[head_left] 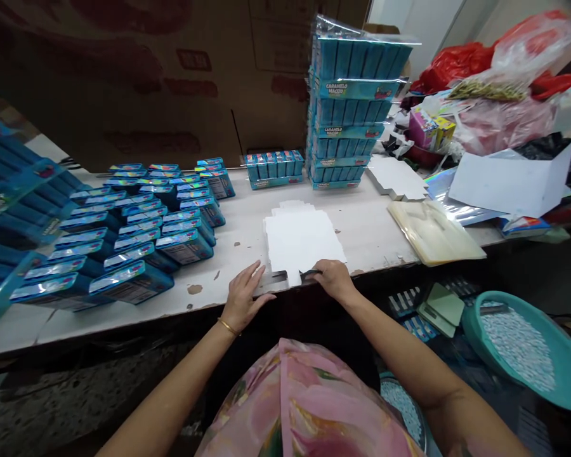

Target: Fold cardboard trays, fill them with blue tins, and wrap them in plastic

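Note:
A flat white cardboard blank [302, 238] with cut tabs lies at the table's front edge before me. It looks like several sheets stacked together. My left hand [244, 293] is at its near left corner, thumb and fingers apart, with a greyish flap close to the fingertips. At the near right corner, the curled fingers of my right hand [334, 279] grip the blank's edge. Dark gaps show beside the narrow middle tab, and the right fingertips are partly hidden.
Many blue candy boxes [185, 244] stand in rows at left. Behind are a filled display tray [273, 170] and a tall stack of wrapped trays [342, 133]. Clear plastic sleeves [433, 231] lie at right. Below sits a teal basin [566, 374] of small pale pieces.

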Available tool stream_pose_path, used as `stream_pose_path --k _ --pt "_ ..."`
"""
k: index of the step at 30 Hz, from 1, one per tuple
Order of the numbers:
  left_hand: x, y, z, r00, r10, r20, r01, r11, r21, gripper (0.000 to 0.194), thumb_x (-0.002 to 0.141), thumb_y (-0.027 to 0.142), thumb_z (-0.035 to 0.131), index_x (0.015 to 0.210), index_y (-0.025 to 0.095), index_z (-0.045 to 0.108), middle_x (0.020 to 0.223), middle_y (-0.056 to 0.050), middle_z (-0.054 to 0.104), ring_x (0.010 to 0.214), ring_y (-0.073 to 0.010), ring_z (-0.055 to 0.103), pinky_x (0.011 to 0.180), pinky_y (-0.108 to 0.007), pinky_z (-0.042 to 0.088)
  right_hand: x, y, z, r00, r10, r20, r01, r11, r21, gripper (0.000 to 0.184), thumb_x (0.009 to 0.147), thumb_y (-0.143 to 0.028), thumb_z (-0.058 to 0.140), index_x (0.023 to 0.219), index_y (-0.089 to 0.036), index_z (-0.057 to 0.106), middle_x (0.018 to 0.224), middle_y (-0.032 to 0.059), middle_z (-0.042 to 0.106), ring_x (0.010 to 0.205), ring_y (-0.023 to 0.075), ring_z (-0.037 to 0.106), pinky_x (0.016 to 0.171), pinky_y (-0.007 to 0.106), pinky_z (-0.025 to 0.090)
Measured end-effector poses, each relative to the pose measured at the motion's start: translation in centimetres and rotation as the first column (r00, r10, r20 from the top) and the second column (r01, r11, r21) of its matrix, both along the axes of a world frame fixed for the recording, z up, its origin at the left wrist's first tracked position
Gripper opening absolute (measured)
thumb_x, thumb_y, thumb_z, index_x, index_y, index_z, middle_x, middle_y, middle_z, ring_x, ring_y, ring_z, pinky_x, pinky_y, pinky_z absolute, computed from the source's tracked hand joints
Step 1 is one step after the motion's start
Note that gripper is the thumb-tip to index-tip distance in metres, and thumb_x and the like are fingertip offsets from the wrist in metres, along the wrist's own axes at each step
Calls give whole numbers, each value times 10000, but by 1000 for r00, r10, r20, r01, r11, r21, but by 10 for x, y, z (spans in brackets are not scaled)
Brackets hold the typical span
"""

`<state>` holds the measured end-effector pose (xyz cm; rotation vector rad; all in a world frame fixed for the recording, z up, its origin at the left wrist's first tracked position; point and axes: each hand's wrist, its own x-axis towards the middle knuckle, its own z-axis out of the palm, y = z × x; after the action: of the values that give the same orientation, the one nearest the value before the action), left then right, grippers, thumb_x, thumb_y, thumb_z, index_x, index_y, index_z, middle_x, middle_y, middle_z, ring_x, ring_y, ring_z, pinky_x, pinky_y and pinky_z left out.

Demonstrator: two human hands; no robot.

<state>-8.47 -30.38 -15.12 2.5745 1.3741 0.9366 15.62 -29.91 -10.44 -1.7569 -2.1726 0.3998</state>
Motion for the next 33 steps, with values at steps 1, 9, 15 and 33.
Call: stream_pose_path --k 1,9,15,33 --pt "5 1 1 999 -29 -18 29 1000 1 693 710 481 554 1299 224 296 1278 -139 430 1158 -268 412 919 -426 360 -2 1 -2 997 3 -74 -4 1000 -11 199 742 -348 583 640 -190 648 670 1 649 626 111 561 554 198 354" --pt "21 4 -4 983 125 137 -133 990 51 909 657 500 598 1338 115 135 1266 -206 370 1176 -297 363 936 -442 348 12 -6 9 934 72 -349 33 958 286 267 835 -287 442 752 -162 663 726 20 670 690 126 612 626 217 456" --pt "40 1 2 982 47 184 -64 994 90 744 671 447 617 1258 159 264 1158 -147 462 1096 -262 442 909 -426 382 46 -24 19 947 54 -317 152 792 592 198 834 -215 443 916 -185 620 905 67 661 855 147 610 775 281 479" --pt "66 22 7 974 -177 -140 176 984 -21 688 754 452 500 1326 169 244 1324 -146 385 1253 -280 282 974 -453 270 96 -26 50 990 -143 -16 91 537 838 198 834 -192 455 982 -208 584 964 70 652 918 166 602 797 292 478"
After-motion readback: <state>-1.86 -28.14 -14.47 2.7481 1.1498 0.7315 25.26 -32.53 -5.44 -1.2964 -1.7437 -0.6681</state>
